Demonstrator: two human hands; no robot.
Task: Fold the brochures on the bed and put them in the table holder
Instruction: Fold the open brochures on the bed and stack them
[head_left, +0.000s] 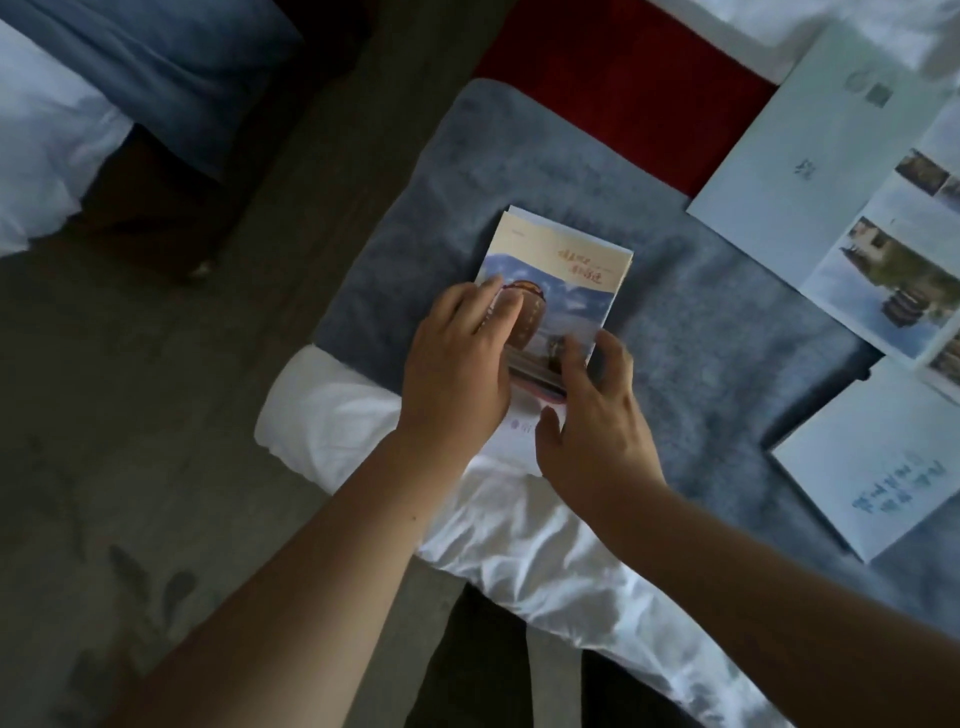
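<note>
step: creasing folded glossy picture brochure (563, 280) on grey fleece blanket (691, 332) | left hand (457, 364) flat, pressing | right hand (592, 421) fingers spread, seemingly pinching near edge | tip: align edges, then press

Two hands — left hand (460, 358) and right hand (592, 421) — press flat on a folded brochure (563, 275) on the grey blanket (415, 218).

Both bare forearms reach forward from the bottom of the view and converge near the middle. The left hand (462, 358) lies palm down, its fingers (506, 306) spread and extended flat, pressing downward. The right hand (597, 421) sits just beside it, almost touching, fingers curled loosely with the thumb (548, 431) pointing toward the left wrist, gripping nothing firmly.
</note>
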